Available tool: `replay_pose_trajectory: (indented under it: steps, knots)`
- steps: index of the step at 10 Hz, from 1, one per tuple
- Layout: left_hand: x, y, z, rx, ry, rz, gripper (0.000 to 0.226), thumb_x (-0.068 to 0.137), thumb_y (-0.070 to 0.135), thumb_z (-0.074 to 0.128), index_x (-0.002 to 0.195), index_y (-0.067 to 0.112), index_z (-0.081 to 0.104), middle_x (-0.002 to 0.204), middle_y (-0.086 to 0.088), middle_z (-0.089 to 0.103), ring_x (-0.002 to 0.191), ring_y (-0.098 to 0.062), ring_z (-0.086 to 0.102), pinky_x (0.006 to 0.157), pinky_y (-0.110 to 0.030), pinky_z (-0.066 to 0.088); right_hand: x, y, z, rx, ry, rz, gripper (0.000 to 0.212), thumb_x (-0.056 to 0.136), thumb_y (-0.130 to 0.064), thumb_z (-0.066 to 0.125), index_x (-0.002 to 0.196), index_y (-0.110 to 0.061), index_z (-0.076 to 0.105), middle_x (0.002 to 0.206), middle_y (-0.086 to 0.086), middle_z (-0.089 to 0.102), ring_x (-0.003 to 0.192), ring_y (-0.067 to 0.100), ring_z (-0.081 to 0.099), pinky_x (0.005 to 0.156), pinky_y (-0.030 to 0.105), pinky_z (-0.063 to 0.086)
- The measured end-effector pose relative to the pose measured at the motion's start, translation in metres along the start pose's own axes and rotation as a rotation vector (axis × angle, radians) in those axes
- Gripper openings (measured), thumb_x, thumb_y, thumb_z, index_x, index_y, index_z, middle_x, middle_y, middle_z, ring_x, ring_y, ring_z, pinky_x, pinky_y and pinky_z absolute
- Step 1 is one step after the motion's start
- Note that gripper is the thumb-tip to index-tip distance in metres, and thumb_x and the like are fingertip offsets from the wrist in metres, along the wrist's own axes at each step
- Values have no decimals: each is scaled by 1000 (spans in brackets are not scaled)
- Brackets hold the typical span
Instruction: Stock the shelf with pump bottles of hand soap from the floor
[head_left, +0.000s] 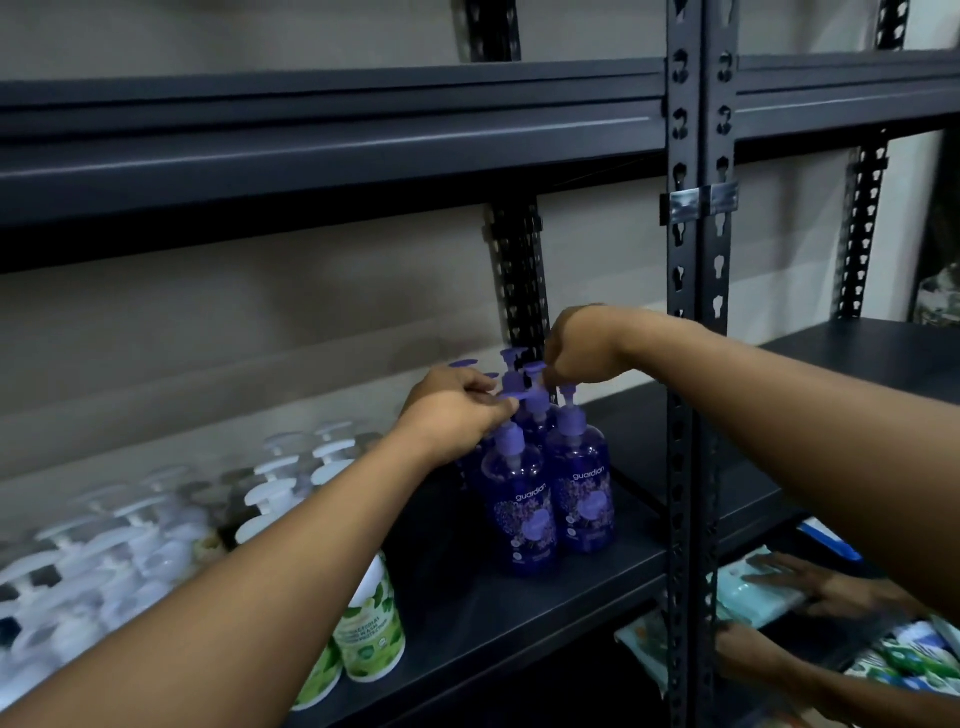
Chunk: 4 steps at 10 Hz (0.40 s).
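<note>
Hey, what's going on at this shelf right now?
A person is arranging a cluster of purple see-through pump bottles of hand soap on the dark metal shelf. The left hand pinches the pump head of one bottle and the right hand pinches one further back. White-pumped bottles stand in rows to the left. Another person's hand rests on packets lower right.

Matt dk metal shelf; glossy clear-plastic purple bottles (printed labels).
</note>
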<state>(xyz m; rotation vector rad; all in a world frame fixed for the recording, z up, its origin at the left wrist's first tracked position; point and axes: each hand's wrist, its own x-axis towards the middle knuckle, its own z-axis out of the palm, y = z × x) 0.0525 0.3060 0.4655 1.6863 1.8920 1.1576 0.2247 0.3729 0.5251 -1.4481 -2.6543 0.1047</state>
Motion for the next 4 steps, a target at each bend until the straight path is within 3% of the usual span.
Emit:
replay_pose_trajectory:
  steps: [1,2,3,4]
  knots:
    - [-16,-4,-17,92,122,28,20,86,32,78,100,20,73,93,2,74,79,-13,65,81,-23,50,-11,-30,1,-30,144,-68,33,96,-41,58,103,-12,73,99,5,70,92,24,65,83,38,55]
    - [-45,-11,-52,162,237,41,9,86,28,74,84,20,71,85,2,75,75,-13,66,77,-25,51,-25,-64,5,43,195,-141,31,93,-37,60,106,-14,75,103,8,74,98,27,67,90,41,55]
    - [-83,-21,-97,216,308,21,10,86,29,70,89,20,74,83,6,75,79,-14,68,72,-27,53,-42,-103,16,119,229,-233,28,91,-38,62,108,-21,75,108,3,74,106,24,65,92,32,52]
    - [-127,-32,-138,230,385,17,8,88,33,68,86,25,70,81,13,71,69,-3,64,60,-23,44,-64,-139,21,228,240,-310,29,92,-44,64,111,-25,73,107,-4,73,105,18,64,86,26,46]
